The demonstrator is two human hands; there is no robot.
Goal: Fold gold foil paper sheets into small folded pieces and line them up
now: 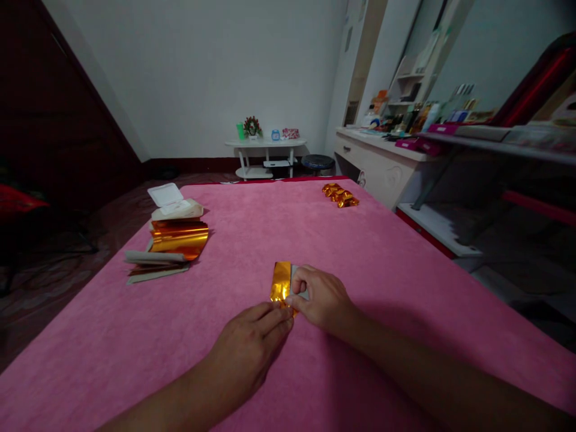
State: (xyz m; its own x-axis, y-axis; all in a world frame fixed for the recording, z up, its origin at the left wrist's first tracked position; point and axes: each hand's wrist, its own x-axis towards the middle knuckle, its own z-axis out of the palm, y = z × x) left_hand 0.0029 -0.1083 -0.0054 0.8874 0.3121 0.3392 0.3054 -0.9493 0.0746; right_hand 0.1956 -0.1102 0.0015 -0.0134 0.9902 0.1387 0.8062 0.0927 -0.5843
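Note:
A sheet of shiny gold foil paper (281, 281) lies folded into a narrow strip on the pink cloth, in front of me. Its grey backing shows along the right side. My left hand (252, 336) rests over the lower end of the strip, fingers stretched out and pressing it down; the thumb is hidden. From the right, my right hand (321, 297) pinches the paper's right edge between thumb and curled forefinger. Beneath the fingers, the crinkled lower end is partly covered.
A pink-covered table (252, 222) spreads around my hands. At left sits a stack of gold foil sheets (180, 239) beside an open white plastic case (165, 195). Several folded gold foil pieces (339, 195) lie at the far right. A white dresser (382, 159) stands beyond the right edge.

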